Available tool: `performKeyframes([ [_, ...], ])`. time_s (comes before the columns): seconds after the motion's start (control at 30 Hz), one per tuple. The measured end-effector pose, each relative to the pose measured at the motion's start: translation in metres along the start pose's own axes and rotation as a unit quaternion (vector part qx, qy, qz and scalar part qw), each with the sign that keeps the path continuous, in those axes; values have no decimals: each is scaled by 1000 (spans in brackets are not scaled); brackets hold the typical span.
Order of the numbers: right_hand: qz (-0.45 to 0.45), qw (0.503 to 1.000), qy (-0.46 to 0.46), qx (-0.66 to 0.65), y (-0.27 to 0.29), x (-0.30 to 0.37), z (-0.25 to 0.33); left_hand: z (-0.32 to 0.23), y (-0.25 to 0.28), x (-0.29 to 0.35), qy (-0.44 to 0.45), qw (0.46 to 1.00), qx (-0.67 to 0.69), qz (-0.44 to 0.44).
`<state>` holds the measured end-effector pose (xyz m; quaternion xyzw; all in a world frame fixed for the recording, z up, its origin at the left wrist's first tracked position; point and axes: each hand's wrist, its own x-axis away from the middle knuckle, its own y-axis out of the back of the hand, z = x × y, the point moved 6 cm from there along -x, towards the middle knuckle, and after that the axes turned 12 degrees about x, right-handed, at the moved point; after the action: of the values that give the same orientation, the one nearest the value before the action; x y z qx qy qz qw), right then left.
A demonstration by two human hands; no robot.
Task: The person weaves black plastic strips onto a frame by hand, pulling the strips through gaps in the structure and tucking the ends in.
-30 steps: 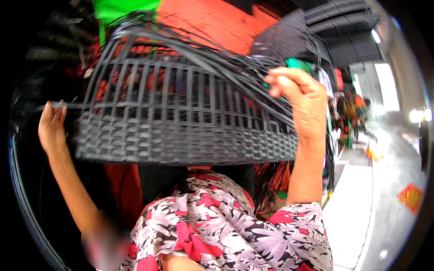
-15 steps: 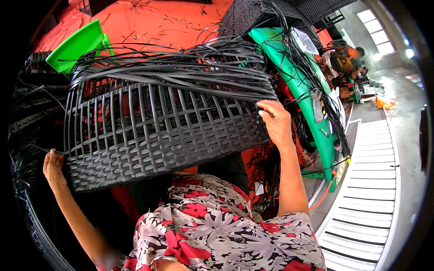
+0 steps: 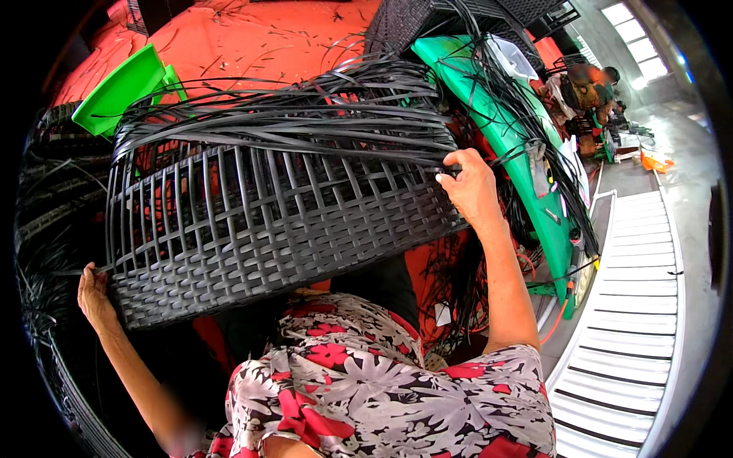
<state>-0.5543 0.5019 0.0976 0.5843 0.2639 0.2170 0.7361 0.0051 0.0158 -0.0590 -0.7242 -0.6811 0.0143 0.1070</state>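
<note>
A black wicker piece (image 3: 282, 263) lies across in front of my body, densely woven along its near part, with open upright strands farther up. Long loose black plastic strips (image 3: 294, 126) are heaped over its far edge. At its left end, my left hand (image 3: 96, 299) has thumb and fingers closed on a thin black strip (image 3: 70, 272), whose tip pokes out leftward. My right hand (image 3: 475, 191) is at the right end, thumb and forefinger pinched by the lowest loose strips. It seems to grip one of these strips, partly covered by the fingers.
A bright green plastic chair (image 3: 114, 90) stands at the far left on a red floor covering (image 3: 252, 34) strewn with strip scraps. To the right are a green board (image 3: 527, 164) draped with strips and a white slatted frame (image 3: 618, 320). Another person (image 3: 592, 90) sits far right.
My right hand has shifted slightly right, with fingers still pinched near the end of the wicker piece. My left hand sits a little lower, and the wicker's left end has dipped slightly.
</note>
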Motion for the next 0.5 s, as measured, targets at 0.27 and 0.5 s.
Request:
performKeyframes([
  [0.27,-79,993,-2,83,-11,11,9,-9,-12,15,-6,1000,5,-24],
  [0.5,18,992,-6,-121,-33,-5,-18,17,34,-17,8,992,124,-28],
])
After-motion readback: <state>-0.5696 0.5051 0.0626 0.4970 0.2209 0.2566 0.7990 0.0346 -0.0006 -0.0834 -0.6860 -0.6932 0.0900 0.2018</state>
